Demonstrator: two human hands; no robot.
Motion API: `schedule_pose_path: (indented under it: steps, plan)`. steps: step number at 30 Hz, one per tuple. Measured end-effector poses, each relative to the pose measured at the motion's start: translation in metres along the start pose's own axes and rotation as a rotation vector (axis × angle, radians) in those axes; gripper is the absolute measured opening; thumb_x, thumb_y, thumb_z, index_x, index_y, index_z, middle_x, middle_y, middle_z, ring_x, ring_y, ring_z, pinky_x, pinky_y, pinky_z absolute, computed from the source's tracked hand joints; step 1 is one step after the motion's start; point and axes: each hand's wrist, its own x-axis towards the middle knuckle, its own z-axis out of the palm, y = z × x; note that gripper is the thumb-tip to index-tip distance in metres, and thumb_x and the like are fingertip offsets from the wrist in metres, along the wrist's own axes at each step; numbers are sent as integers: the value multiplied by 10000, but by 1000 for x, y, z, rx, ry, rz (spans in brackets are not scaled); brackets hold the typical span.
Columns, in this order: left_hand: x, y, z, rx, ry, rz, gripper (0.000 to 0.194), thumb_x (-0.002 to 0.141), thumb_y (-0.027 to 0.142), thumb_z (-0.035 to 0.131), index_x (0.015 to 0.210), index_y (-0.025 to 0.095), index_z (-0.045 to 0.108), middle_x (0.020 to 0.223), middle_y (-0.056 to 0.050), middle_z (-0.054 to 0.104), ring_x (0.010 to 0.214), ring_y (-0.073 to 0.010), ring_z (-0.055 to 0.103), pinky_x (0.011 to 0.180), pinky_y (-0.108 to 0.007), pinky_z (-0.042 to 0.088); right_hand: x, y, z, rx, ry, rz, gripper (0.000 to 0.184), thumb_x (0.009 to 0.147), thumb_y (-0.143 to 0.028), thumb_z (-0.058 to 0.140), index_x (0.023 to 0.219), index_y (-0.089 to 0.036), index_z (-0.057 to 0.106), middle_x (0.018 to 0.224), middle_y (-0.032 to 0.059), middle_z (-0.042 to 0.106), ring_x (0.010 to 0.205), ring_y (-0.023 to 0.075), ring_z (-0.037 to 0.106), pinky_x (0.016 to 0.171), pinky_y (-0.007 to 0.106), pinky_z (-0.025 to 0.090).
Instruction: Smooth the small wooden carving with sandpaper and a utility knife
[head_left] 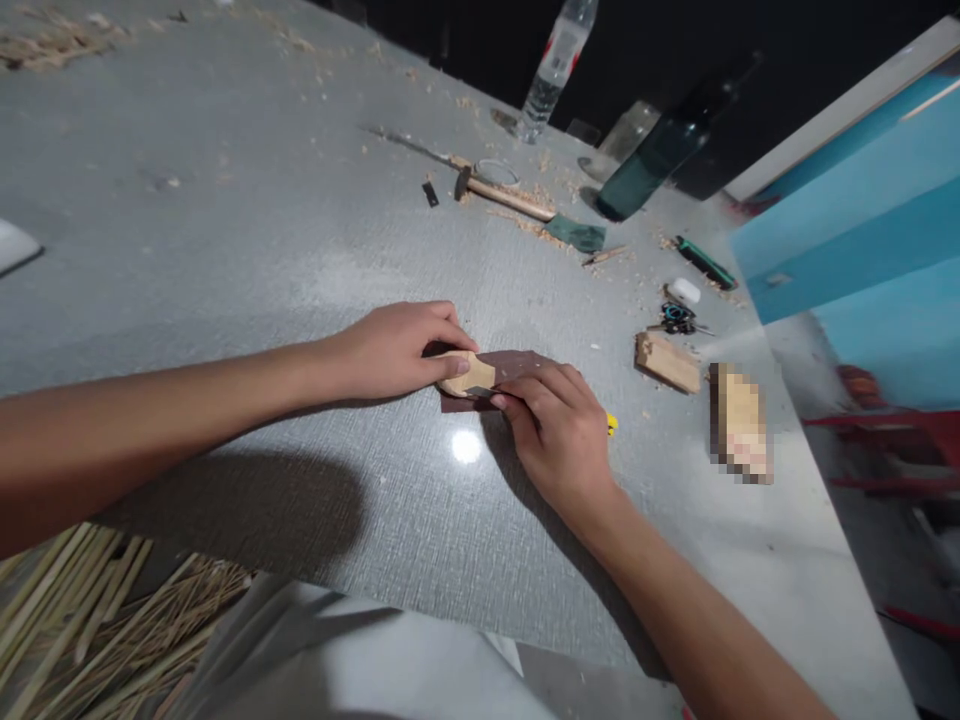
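My left hand (pixel 409 348) presses a small pale piece of wood (pixel 455 380) with a rounded end, its thumb lying on top. Beneath the wood lies a dark brown sheet (pixel 517 368), perhaps sandpaper, flat on the table. Closed around a utility knife, my right hand (pixel 562 430) rests at the wood's right end. The knife's yellow end (pixel 613 425) sticks out behind that hand, and its grey blade (pixel 480 392) lies against the wood. Most of the knife's handle is hidden by my fingers.
Behind lie a hammer (pixel 510 198), a water bottle (pixel 551 75), a dark green bottle (pixel 660 155) and wood shavings. On the right are a wood block (pixel 667 362), keys (pixel 677 318) and a blurred-out object (pixel 741 425). Bundled thin sticks (pixel 97 610) lie lower left.
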Motion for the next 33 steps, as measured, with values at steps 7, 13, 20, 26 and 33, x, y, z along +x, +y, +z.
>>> schedule_pose_path:
  steps: [7, 13, 20, 26, 33]
  plan:
    - [0, 0, 0, 7, 10, 14, 363, 1019, 397, 577, 1263, 253, 804, 1122, -49, 704, 953, -201, 662, 798, -333, 427, 5, 3, -3, 167, -40, 77, 97, 1025, -230, 666, 994, -232, 758, 969, 55, 826, 916, 261, 763, 824, 415, 561]
    - [0, 2, 0, 9, 14, -4, 347, 1007, 407, 586, 1218, 250, 813, 1091, -44, 700, 908, -193, 647, 769, -332, 415, 9, 0, -3, 144, -115, 153, 84, 985, -216, 676, 941, -232, 746, 941, 69, 804, 902, 274, 742, 786, 410, 537]
    - [2, 2, -1, 8, 1, 14, 334, 1011, 406, 599, 1200, 245, 823, 1025, -38, 678, 863, -178, 633, 749, -332, 408, 13, 0, -3, 112, -183, 162, 92, 954, -181, 674, 869, -214, 688, 879, 67, 749, 828, 249, 684, 714, 363, 471]
    - [2, 1, -1, -3, -9, 32, 321, 1005, 390, 611, 1197, 242, 823, 1023, -39, 686, 885, -183, 641, 758, -322, 422, 12, 4, -9, 178, -186, -28, 129, 977, -149, 591, 889, -228, 642, 896, 65, 742, 869, 245, 667, 745, 368, 485]
    - [2, 2, -3, -14, -25, 31, 314, 1003, 391, 622, 1190, 235, 821, 1071, -41, 709, 942, -196, 658, 800, -327, 440, 14, 18, -5, 170, -101, -195, 186, 1028, -168, 583, 863, -243, 620, 820, 41, 718, 810, 228, 642, 744, 373, 502]
